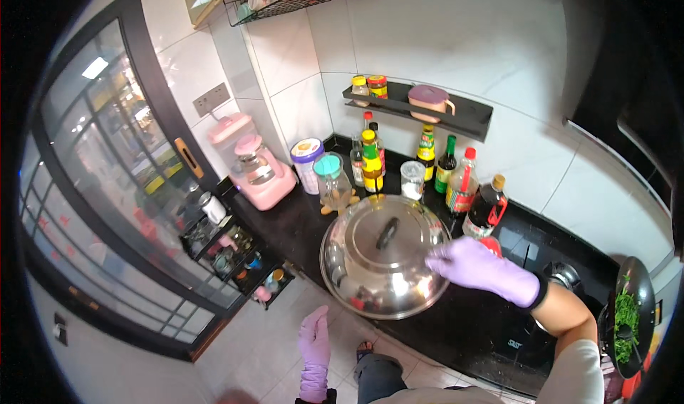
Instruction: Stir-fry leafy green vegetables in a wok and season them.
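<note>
My right hand (475,270), in a light purple glove, is over the right part of a large domed stainless-steel lid (368,292). Its fingers are bent and blurred, and I cannot tell whether they touch the metal. The lid has a black handle (387,233), apart from my fingers, and whatever lies under it is hidden. Behind my right hand, part of a red-topped container (491,245) shows. My left hand (314,337), also gloved in purple, hangs in front of the counter with nothing visible in it.
Along the back of the black counter (454,329) stand sauce bottles (372,163), a clear jar (412,179), a teal-lidded glass jug (331,185) and a pink appliance (259,163). A wall shelf (470,116) holds jars. At right, a wok (636,276) contains chopped greens (625,318).
</note>
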Demonstrator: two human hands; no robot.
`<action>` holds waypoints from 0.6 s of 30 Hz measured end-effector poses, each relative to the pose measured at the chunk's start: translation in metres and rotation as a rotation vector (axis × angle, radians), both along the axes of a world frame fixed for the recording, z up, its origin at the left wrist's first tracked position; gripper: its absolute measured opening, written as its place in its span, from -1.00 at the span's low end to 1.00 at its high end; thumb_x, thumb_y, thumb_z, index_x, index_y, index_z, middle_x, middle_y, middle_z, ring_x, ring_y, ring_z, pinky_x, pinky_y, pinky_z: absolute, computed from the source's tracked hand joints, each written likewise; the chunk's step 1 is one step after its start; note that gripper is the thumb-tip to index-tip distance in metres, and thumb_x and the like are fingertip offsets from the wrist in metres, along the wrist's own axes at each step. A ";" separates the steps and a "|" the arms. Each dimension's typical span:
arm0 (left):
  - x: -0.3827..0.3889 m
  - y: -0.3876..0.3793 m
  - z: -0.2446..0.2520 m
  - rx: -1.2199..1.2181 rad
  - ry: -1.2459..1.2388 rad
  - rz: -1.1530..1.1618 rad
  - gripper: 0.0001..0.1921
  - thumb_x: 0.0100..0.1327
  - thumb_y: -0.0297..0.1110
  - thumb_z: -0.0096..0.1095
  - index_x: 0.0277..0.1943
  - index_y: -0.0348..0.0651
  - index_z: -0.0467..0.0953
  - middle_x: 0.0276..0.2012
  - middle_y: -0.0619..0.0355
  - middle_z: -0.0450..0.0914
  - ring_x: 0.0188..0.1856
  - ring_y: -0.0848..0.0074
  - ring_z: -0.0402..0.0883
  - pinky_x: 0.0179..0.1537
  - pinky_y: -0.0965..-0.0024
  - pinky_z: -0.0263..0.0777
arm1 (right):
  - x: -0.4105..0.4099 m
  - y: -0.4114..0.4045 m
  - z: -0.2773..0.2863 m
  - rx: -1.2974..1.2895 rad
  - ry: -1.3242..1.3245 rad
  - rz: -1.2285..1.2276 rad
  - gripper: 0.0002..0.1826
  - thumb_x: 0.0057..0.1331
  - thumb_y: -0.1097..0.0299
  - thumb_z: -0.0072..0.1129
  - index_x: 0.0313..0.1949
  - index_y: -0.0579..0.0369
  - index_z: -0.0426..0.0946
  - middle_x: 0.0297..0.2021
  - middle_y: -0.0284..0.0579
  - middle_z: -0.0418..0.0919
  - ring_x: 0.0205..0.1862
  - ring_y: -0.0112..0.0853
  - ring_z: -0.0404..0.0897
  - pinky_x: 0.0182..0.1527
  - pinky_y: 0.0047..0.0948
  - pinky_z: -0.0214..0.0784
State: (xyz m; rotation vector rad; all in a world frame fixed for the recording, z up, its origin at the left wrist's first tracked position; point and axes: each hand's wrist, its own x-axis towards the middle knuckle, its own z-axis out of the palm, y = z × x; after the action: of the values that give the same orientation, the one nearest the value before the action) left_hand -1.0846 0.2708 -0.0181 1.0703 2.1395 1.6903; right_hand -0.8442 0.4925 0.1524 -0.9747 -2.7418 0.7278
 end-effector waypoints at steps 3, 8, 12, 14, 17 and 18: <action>-0.049 0.037 0.010 0.031 0.023 -0.053 -0.79 0.29 -0.51 0.04 -0.07 -0.23 0.55 -0.21 0.11 0.57 -0.18 0.51 0.54 -0.12 0.50 0.40 | -0.097 0.084 0.013 0.192 -0.092 -0.149 -0.62 0.27 0.05 -0.02 -0.37 0.14 0.57 -0.46 0.14 0.56 -0.31 -0.03 0.58 -0.15 -0.15 0.42; -0.114 0.081 0.033 0.016 -0.110 -0.111 -0.81 0.25 -0.53 0.08 -0.10 -0.24 0.56 -0.19 0.09 0.58 -0.15 0.44 0.54 -0.10 0.48 0.39 | -0.229 0.220 0.010 0.387 -0.098 -0.488 -0.55 0.23 -0.05 0.04 -0.17 0.11 0.46 -0.26 0.07 0.59 -0.19 -0.05 0.58 -0.14 -0.13 0.42; -0.151 0.093 0.041 -0.002 -0.001 -0.106 -0.81 0.26 -0.54 0.06 -0.10 -0.24 0.56 -0.20 0.09 0.58 -0.15 0.44 0.54 -0.10 0.49 0.39 | -0.274 0.275 -0.004 0.361 -0.187 -0.549 -0.42 0.21 -0.17 0.00 -0.11 0.15 0.45 -0.24 0.10 0.59 -0.19 -0.07 0.59 -0.14 -0.14 0.42; -0.163 0.101 0.043 -0.025 0.047 -0.106 -0.81 0.26 -0.55 0.06 -0.10 -0.24 0.56 -0.21 0.09 0.58 -0.15 0.45 0.54 -0.10 0.49 0.38 | -0.278 0.294 -0.017 0.342 -0.265 -0.540 -0.38 0.19 -0.23 -0.04 -0.14 0.15 0.48 -0.27 0.08 0.60 -0.21 -0.10 0.59 -0.14 -0.16 0.43; -0.169 0.110 0.040 -0.039 -0.037 -0.068 -0.81 0.25 -0.55 0.06 -0.11 -0.24 0.56 -0.20 0.08 0.57 -0.13 0.42 0.54 -0.08 0.46 0.38 | -0.278 0.303 -0.031 0.315 -0.192 -0.626 -0.50 0.17 -0.09 0.05 -0.15 0.11 0.50 -0.28 0.03 0.61 -0.20 -0.12 0.60 -0.14 -0.21 0.45; -0.171 0.113 0.039 -0.048 -0.075 -0.064 -0.81 0.26 -0.55 0.05 -0.12 -0.26 0.56 -0.18 0.08 0.58 -0.13 0.43 0.53 -0.06 0.46 0.38 | -0.279 0.294 -0.029 0.322 -0.145 -0.596 -0.52 0.16 -0.06 0.04 -0.15 0.10 0.50 -0.29 0.05 0.61 -0.20 -0.12 0.60 -0.13 -0.21 0.45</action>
State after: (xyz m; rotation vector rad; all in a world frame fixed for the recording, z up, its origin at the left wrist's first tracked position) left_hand -1.2552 0.3842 0.0211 1.0342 2.0665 1.6155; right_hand -1.1236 0.7864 0.1238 -1.6828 -2.3507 0.1170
